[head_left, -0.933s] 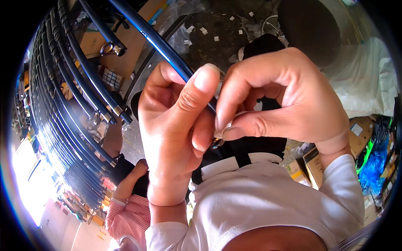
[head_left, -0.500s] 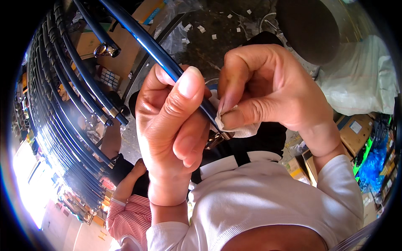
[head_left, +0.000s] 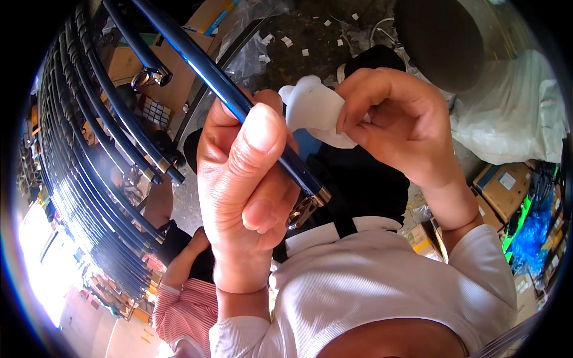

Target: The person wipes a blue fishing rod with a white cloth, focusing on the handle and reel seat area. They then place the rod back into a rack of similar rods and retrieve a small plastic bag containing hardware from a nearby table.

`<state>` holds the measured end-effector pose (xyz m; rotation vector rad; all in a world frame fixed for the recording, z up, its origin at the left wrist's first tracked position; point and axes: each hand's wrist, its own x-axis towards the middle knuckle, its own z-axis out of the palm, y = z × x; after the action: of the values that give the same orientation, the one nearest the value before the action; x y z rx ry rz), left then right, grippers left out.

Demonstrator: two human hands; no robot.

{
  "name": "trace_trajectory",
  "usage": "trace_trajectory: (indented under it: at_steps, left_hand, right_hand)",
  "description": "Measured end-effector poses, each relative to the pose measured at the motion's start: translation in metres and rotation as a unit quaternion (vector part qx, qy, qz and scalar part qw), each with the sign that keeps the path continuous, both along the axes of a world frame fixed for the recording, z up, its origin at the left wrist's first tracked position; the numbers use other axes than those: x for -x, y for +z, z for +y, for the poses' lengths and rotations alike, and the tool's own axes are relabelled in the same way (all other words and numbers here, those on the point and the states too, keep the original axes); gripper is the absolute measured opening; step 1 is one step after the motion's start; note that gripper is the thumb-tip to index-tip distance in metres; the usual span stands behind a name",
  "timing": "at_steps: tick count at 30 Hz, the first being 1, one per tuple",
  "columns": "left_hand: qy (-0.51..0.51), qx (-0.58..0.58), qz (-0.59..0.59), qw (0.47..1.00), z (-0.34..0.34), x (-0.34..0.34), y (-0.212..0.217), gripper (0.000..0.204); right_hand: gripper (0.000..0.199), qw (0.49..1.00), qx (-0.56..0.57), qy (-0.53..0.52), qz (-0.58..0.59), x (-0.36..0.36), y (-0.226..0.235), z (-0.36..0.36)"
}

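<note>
Left hand (head_left: 250, 197) is closed in a fist around a dark blue rod (head_left: 239, 107); thumb is laid along the rod's upper side, fingers are wrapped underneath. The rod is held slanted, running from the upper left down to a metal end fitting (head_left: 307, 206), which sticks out just below the left hand's fingers.

Right hand (head_left: 400, 128) is closed in a pinch on a white piece of paper or film (head_left: 313, 110), gripped between thumb and fingertips. The white piece is held just right of the rod, above the metal fitting; whether it touches the rod cannot be told. Its left edge sits close to the left thumb tip.

Relative to the rod:
- the right hand is seen just to its right, near but apart from the left hand
- a rack of many similar dark rods (head_left: 89, 149) is seen to its left, ends lined up in a curved row
- a second person in a red striped sleeve (head_left: 182, 304) is seen below and left of it
- cardboard boxes (head_left: 504, 188) and a white sack (head_left: 513, 119) are seen well to its right
- small white scraps (head_left: 286, 42) are scattered on the floor beyond it
</note>
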<state>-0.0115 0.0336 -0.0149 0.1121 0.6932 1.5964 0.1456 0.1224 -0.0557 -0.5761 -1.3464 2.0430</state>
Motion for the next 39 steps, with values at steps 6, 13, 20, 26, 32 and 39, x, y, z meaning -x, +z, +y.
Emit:
trace_trajectory:
  at_steps: [6,13,20,26,32,39]
  left_hand:
    - [0.016,0.032,0.096,0.995,-0.004,-0.004,0.0,0.022]
    - [0.009,0.013,0.096,0.995,-0.015,0.001,-0.005,0.027]
    - [0.012,-0.002,0.015,1.0,-0.001,-0.002,0.008,0.026]
    - [0.016,-0.001,0.018,1.0,0.0,0.0,0.001,0.02]
    - [0.032,0.04,0.037,0.998,0.004,-0.008,0.009,0.017]
    - [0.069,0.164,0.113,0.978,0.007,-0.016,0.021,0.013]
  right_hand:
    - [0.021,0.999,0.045,-0.014,-0.006,0.006,0.033,0.0]
    - [0.018,0.992,-0.117,0.045,0.004,0.023,0.038,0.004]
    - [0.025,0.981,0.191,0.042,-0.017,0.013,0.005,0.0]
    - [0.014,0.981,-0.173,-0.035,0.081,-0.003,-0.004,0.0]
    - [0.014,0.898,-0.424,-0.089,0.077,0.003,0.013,-0.013]
    - [0.023,0.816,-0.536,-0.215,-0.004,0.018,0.026,-0.035]
